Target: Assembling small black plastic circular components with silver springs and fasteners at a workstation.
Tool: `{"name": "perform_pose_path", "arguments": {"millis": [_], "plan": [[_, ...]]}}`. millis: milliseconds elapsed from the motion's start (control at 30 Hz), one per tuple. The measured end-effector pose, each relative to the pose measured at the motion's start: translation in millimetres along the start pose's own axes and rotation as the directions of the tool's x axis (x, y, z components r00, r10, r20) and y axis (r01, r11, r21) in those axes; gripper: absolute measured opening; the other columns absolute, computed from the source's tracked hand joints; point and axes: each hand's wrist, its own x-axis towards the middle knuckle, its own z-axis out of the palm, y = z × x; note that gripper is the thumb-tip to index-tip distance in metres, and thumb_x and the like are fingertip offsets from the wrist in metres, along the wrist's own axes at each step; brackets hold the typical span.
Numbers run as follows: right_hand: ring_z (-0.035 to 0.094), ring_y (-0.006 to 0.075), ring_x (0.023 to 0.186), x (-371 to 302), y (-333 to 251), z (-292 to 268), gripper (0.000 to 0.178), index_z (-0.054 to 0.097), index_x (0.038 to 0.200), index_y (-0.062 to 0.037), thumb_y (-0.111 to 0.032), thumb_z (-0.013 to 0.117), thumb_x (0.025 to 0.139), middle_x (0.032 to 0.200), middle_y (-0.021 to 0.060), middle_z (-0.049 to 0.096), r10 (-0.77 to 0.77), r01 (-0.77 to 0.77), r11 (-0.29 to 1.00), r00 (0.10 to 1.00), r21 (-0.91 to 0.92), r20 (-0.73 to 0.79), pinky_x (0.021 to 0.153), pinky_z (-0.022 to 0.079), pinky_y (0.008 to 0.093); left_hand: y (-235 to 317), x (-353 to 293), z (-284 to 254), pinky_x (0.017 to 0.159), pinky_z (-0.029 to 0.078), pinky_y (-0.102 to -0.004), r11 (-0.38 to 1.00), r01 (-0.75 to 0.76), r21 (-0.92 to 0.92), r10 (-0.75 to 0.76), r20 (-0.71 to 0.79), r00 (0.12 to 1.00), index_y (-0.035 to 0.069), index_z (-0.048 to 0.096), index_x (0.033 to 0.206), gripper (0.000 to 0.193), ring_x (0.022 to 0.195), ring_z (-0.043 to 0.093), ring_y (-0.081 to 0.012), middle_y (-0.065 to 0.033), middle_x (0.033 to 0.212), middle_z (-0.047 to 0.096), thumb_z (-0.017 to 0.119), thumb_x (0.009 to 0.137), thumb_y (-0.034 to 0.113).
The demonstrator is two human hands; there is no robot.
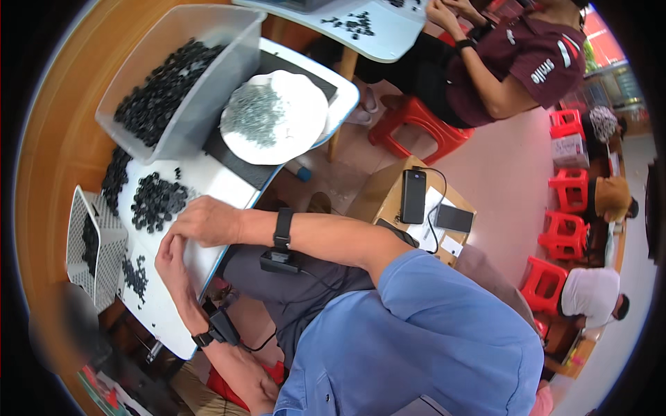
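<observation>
My right hand (208,222) and my left hand (173,267) meet over the white table (232,197), their fingers bent and pressed together. Whatever they pinch is hidden behind the fingers. Just beyond them lies a pile of small black round parts (156,201). A smaller scatter of little black pieces (135,276) is nearer my left hand. Farther off, a white plate (305,114) carries a heap of small silvery metal pieces (254,114). It stands on a dark mat (239,163).
A clear plastic bin (229,66) full of black parts stands at the far left, with a white perforated basket (107,260) below it. Red stools (423,132) stand on the floor. A cardboard box (378,191) carries a black phone (413,196). A co-worker (513,66) sits at another table.
</observation>
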Motion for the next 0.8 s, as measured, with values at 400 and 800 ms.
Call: {"name": "perform_pose_path", "arguments": {"millis": [400,800], "plan": [[0.072,0.0337,0.082,-4,-5,-8,0.014,0.068,0.095,-0.0039,-0.002,0.070,0.081,0.087,0.0119,0.072,0.144,-0.156,0.975,0.986,0.156,0.089,0.078,0.057,0.0441,0,-8,7,0.087,0.053,-0.0248,0.998,-0.029,0.048,0.032,-0.073,0.997,-0.003,0.075,0.117,0.025,0.094,0.069,-0.0111,-0.0067,0.104,0.076,0.074,0.096,0.009],[0.067,0.0297,0.073,1,-18,-17,0.007,0.065,0.089,-0.0040,-0.007,0.069,0.085,0.082,0.0104,0.065,-0.016,0.016,1.000,1.000,-0.015,0.005,0.066,0.054,0.0412,2,-19,20,0.086,0.054,-0.0227,0.989,-0.027,-0.143,0.013,-0.098,0.995,-0.007,0.070,0.119,0.024,0.096,0.070,-0.0109,-0.0099,0.105,0.077,0.072,0.096,0.001]]}}
